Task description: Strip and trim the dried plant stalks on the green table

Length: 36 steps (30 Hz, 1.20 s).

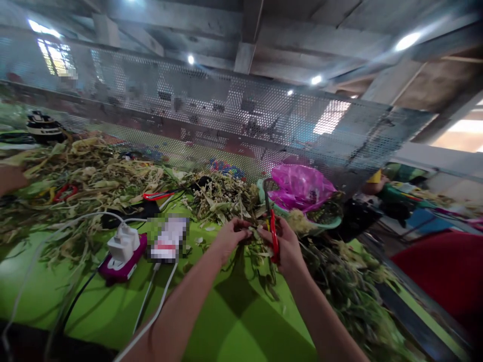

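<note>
Right hand [284,245]: fingers grasping red scissors [274,236]. Left hand [233,239]: fingers pinching plant stem [253,232] over green table [241,322].

Dim; ceiling-lamp glare; edges blurred, stretched

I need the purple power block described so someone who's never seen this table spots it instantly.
On the left half of the green tabletop, find the phone with its lit screen. The purple power block lies just left of it. White plugs stand on this block, whereas the phone is flat and has none.
</note>
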Available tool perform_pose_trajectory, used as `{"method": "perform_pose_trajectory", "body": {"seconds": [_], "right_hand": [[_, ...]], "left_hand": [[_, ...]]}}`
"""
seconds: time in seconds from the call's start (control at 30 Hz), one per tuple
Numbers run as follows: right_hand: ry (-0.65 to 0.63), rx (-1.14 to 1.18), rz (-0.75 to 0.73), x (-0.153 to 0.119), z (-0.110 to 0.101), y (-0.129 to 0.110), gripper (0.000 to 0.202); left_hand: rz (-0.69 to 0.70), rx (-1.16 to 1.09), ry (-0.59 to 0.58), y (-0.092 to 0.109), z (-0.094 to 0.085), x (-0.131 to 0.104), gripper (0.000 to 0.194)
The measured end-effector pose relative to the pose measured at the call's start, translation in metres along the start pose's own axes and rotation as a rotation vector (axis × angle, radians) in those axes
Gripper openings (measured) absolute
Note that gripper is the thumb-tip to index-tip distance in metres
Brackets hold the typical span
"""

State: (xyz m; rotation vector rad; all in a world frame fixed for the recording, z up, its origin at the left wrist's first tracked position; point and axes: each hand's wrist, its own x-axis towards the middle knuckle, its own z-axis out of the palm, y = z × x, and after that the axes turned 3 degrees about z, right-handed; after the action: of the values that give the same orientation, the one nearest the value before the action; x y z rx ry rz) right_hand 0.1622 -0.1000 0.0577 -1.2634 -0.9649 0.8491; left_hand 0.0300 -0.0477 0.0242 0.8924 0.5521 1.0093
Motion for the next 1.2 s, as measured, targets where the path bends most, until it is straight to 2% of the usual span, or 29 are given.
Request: {"method": "perform_pose_trajectory", "body": {"seconds": [0.1,0.17,0.43,0.6,0.83,1.1,1.2], "right_hand": [[0.036,0.037,0.000,-0.003,-0.002,-0.005,0.055],[0.034,0.060,0.020,-0.005,-0.003,-0.007,0.054],[0.028,0.060,0.050,-0.008,-0.006,0.000,0.058],[0.033,0.063,0.020,-0.008,-0.006,0.006,0.058],[0.040,0.047,-0.028,-0.005,-0.007,0.014,0.056],[0.025,-0.004,-0.069,-0.004,-0.007,0.014,0.055],[0.026,0.000,-0.069,-0.005,-0.008,0.013,0.055]], "left_hand": [[-0.060,0.110,-0.013,0.004,0.002,-0.003,0.020],[-0.050,0.151,-0.032,0.005,0.002,-0.004,0.019],[0.029,0.063,0.054,0.001,0.001,-0.001,0.028],[0.006,0.018,0.017,0.000,0.002,-0.001,0.032],[0.028,0.098,-0.005,-0.003,0.002,-0.002,0.027],[0.036,0.106,-0.017,-0.001,0.003,-0.005,0.027],[-0.008,0.049,-0.019,0.001,0.003,-0.005,0.028]]}}
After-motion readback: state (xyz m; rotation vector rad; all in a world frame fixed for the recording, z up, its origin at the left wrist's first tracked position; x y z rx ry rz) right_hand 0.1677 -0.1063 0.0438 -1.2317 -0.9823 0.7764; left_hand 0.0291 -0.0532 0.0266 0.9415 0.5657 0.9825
